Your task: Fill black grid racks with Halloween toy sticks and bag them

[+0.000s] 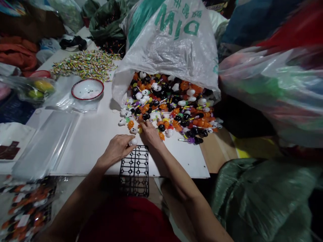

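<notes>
Left hand [116, 148] pinched a white ghost topper [133, 142], frame centre, above the black grid tray [135, 169] | right hand [150, 133] fingers curled into the topper pile [171, 111], grasp hidden | toppers probably light, rigid, slippery; best gripped across the body.

The big clear plastic bag [174, 43] lying open over the pile of toys bears large green print that reads "DIM", seen upside down from here. Above those letters runs a row of smaller green characters, too cut off and creased to read; nothing else carries legible writing
</notes>
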Motion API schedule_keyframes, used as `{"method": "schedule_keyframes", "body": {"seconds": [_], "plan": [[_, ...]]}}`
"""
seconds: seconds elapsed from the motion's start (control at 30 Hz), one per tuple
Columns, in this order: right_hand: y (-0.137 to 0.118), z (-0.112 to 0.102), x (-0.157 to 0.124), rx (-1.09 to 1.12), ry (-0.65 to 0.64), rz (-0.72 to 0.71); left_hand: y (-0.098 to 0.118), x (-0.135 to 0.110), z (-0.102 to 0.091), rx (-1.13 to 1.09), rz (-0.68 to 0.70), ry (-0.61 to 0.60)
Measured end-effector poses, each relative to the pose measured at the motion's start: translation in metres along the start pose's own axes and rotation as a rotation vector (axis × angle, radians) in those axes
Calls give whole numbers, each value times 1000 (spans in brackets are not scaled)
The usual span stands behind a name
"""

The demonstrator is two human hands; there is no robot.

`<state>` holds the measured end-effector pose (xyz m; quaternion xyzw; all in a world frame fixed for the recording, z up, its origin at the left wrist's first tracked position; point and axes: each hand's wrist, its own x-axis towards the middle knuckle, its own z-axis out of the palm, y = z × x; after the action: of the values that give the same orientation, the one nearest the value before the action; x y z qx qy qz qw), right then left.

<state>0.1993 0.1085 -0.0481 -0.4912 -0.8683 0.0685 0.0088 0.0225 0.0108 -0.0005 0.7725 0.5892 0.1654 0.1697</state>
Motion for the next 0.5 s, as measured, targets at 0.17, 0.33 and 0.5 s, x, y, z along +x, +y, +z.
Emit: {"method": "schedule_keyframes", "body": {"seconds": [0.17, 0.33, 0.5], "plan": [[8, 16, 0, -38, 87, -71, -1, -2, -2, -56, -75, 34], [-4, 39, 2, -8, 86, -102, -8, 0, 2, -125, -39, 76], [-5, 23, -4, 408, 175, 107, -13, 6, 3, -184, 18, 84]]}}
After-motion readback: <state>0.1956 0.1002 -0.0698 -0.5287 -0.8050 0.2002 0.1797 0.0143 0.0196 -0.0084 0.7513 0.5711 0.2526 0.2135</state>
